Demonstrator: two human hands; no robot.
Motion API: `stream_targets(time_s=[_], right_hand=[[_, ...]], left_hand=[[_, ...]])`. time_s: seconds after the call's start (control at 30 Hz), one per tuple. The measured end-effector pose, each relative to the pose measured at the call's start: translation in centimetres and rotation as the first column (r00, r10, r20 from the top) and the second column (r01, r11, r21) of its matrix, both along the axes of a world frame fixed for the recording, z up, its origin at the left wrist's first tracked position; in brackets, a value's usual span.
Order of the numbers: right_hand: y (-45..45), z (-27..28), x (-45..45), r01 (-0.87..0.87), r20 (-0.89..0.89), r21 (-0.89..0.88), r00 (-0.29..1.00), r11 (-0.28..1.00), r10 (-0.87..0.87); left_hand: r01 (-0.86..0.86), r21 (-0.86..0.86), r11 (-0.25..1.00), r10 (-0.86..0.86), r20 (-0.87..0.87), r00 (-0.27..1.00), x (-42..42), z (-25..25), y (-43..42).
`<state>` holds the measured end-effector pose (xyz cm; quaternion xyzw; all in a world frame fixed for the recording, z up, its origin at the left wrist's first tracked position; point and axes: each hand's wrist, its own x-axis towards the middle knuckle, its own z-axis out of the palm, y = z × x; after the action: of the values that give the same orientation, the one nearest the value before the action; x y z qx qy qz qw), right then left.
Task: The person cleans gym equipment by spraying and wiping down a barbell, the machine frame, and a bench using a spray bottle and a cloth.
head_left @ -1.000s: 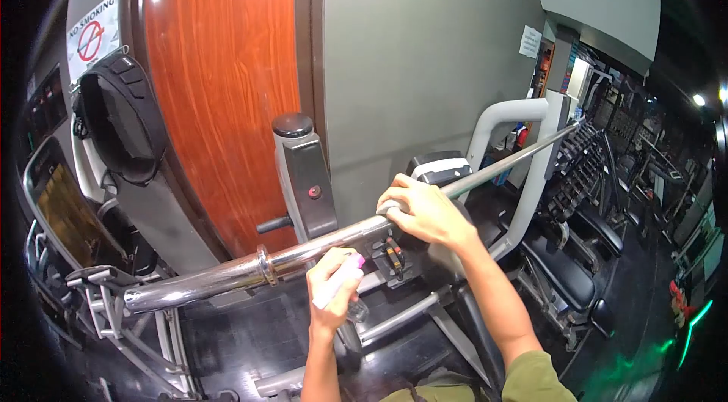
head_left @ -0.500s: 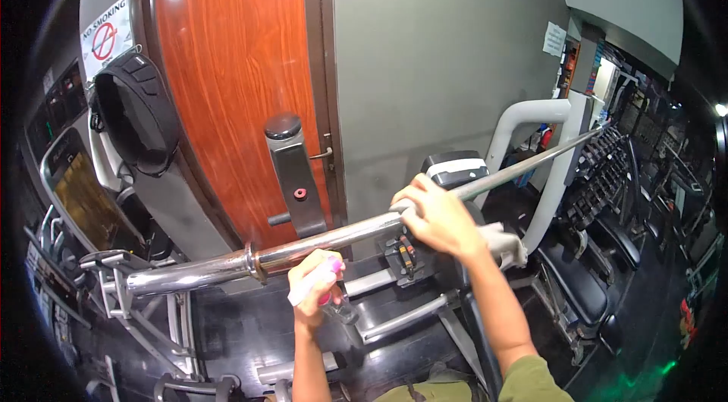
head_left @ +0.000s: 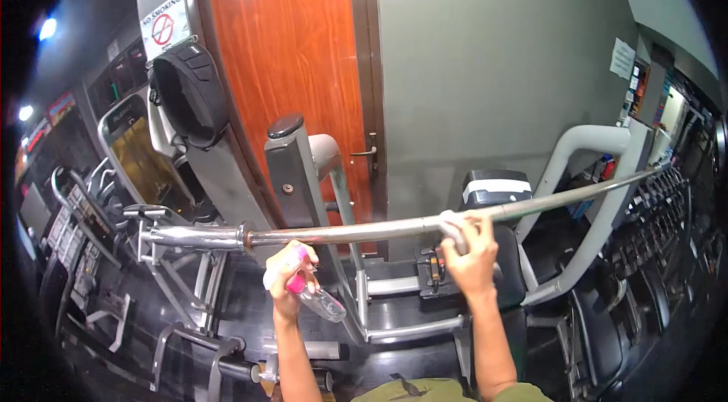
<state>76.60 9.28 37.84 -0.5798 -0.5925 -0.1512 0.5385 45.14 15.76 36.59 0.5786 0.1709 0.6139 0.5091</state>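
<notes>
Far left: no-smoking sign [head_left: 163, 26], black belt [head_left: 214, 95] hung just below it. Next, the bar's thick sleeve [head_left: 193, 237], no plate on it, then the collar [head_left: 245, 237]. Bar [head_left: 364, 233] runs on past both hands toward the far right.

Left hand [head_left: 287, 271], just below the bar and right of the collar: fingers curled shut around the neck of a spray bottle [head_left: 326, 305], pink at the head. Clear body juts out below the fingers, slanting down and right. Whether the knuckles touch the bar, cannot tell.

Wall and grey machine frame beyond. Right hand [head_left: 475, 258], farther along: fingers partly bent, thumb apart from them, a wadded white cloth [head_left: 453, 226] between, up against the bar.

How far along: cloth is at one stretch, partway down the bar, my reading. Which lengths it has covered, and which are left, nothing shows; no wet marks that I can make out.
</notes>
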Motion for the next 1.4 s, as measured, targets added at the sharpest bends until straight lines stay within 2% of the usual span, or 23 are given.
stream_targets(time_s=[0.13,0.2,0.3,0.33,0.4,0.47,0.57,0.63,0.67,0.73,0.77,0.9,0.97,1.0,1.07,1.1,1.2,1.23,1.27,1.4], right_hand=[[0.6,1.1,-2.9,-0.216,0.106,-0.131,0.967,0.967,0.23],[0.9,1.9,-3.9,-0.295,0.103,-0.204,0.942,0.933,0.32],[1.0,1.5,-3.2,-0.369,0.121,-0.169,0.912,0.914,0.391],[1.0,1.4,-2.7,-0.381,0.134,-0.148,0.906,0.913,0.4],[0.7,0.5,-1.4,-0.362,0.159,-0.098,0.914,0.927,0.374],[0.4,-0.9,1.0,-0.335,0.16,-0.077,0.925,0.939,0.344],[0.5,-3.4,4.4,-0.199,0.141,0.062,0.972,0.978,0.188],[0.3,-3.3,4.9,-0.221,0.099,0.084,0.972,0.972,0.212],[0.3,-3.4,4.8,-0.226,0.101,0.078,0.971,0.971,0.218],[1.0,-2.8,3.6,-0.311,0.156,0.131,0.944,0.941,0.29],[1.4,-2.7,3.1,-0.34,0.22,0.141,0.926,0.93,0.306],[2.1,1.0,0.2,-0.373,0.22,0.161,0.916,0.914,0.335],[1.8,2.3,0.7,-0.305,0.122,0.022,0.946,0.952,0.301],[1.7,2.5,1.2,-0.275,0.081,-0.022,0.958,0.961,0.276],[0.5,2.8,2.4,-0.165,-0.02,-0.052,0.986,0.985,0.164],[0.1,3.0,3.0,-0.099,-0.04,-0.036,0.994,0.994,0.097],[-0.7,3.5,4.3,0.033,-0.045,-0.027,0.998,0.999,-0.035],[-0.8,4.0,4.0,0.043,-0.062,-0.058,0.997,0.997,-0.047],[-0.7,4.4,3.4,0.044,-0.062,-0.1,0.997,0.994,-0.05],[1.0,5.9,-0.7,-0.118,0.113,-0.269,0.982,0.956,0.153]], left_hand=[[-0.121,-0.032,0.992,0.119,-0.053,0.991,0.6,0.3,-0.7],[-0.18,-0.035,0.983,0.178,-0.057,0.982,1.0,0.4,-1.0],[-0.296,-0.087,0.951,0.288,-0.098,0.953,1.7,0.8,-1.9],[-0.391,-0.069,0.918,0.377,-0.156,0.913,2.3,1.2,-2.5],[-0.562,-0.019,0.827,0.539,-0.258,0.802,4.2,2.2,-4.2],[-0.613,0.093,0.785,0.614,-0.246,0.75,6.1,2.9,-5.5],[-0.608,0.304,0.733,0.68,-0.355,0.642,7.6,3.2,-6.1],[-0.585,0.419,0.695,0.719,-0.368,0.59,8.6,3.3,-5.7],[-0.589,0.349,0.728,0.685,-0.344,0.642,9.8,3.7,-5.6],[-0.45,0.562,0.694,0.715,-0.464,0.523,10.4,5.0,-5.2],[-0.4,0.565,0.722,0.679,-0.467,0.567,11.0,5.3,-4.6],[-0.241,0.517,0.822,0.52,-0.505,0.689,13.1,7.0,-2.2],[-0.175,0.552,0.815,0.476,-0.466,0.746,13.1,6.3,0.0],[-0.136,0.489,0.862,0.401,-0.492,0.773,13.0,6.0,1.0],[-0.053,0.353,0.934,0.244,-0.523,0.817,12.9,5.8,2.9],[-0.018,0.466,0.885,0.275,-0.489,0.828,12.9,5.5,3.8],[0.034,0.448,0.893,0.221,-0.503,0.836,12.6,5.8,4.2],[0.052,0.357,0.933,0.147,-0.507,0.849,12.5,6.1,4.1],[0.058,0.343,0.938,0.132,-0.505,0.853,12.4,6.3,4.1],[0.076,0.283,0.956,0.086,-0.518,0.851,12.1,6.3,4.2]])
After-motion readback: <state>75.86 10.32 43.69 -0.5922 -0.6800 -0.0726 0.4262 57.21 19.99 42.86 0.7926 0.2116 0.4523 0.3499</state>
